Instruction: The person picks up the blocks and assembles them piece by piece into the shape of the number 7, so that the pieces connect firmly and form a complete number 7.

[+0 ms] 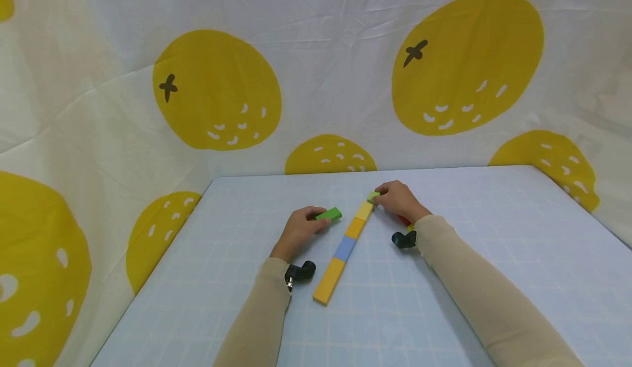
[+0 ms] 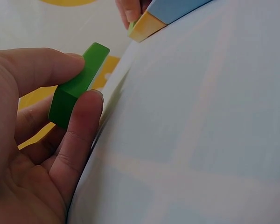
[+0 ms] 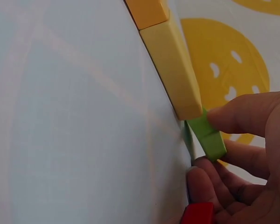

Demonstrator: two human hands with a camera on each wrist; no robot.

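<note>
A straight row of flat blocks runs away across the table: a long yellow-orange block [image 1: 329,282] nearest, then a blue block [image 1: 344,249], an orange block [image 1: 355,227] and a pale yellow block [image 1: 364,211]. My right hand [image 1: 401,199] pinches a light green block [image 3: 207,135] at the row's far end, close against the pale yellow one. Left of the row, my left hand [image 1: 298,229] holds a darker green block [image 2: 81,77] between thumb and fingers, raised off the cloth. Partly hidden under the right hand is a red block [image 3: 198,213]; whether that hand touches it, I cannot tell.
A pale blue checked cloth [image 1: 197,301] covers the table. Something small and yellow [image 1: 410,227] shows beside the red block, below the right wrist. Behind and at the sides hangs a white curtain [image 1: 336,82] printed with large yellow fruits.
</note>
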